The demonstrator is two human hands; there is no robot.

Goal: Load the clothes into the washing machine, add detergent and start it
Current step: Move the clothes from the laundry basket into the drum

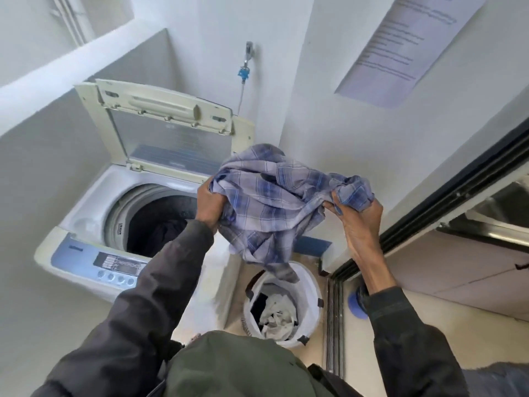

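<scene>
Loading clothes. Holding plaid shirt (274,202) aloft, above basket (311,285) at 6 o'clock; left hand (210,206) clamped on its 9 o'clock edge, right hand (360,222) on 3 o'clock. Next, probably: swing toward 9 o'clock, drop into open drum (154,222). Detergent, start not yet done.

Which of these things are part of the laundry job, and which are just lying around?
Part of the job: plaid shirt, gripped by left hand and right hand; open washing machine; laundry basket.
Just there: wall notice; tap; door frame.
</scene>
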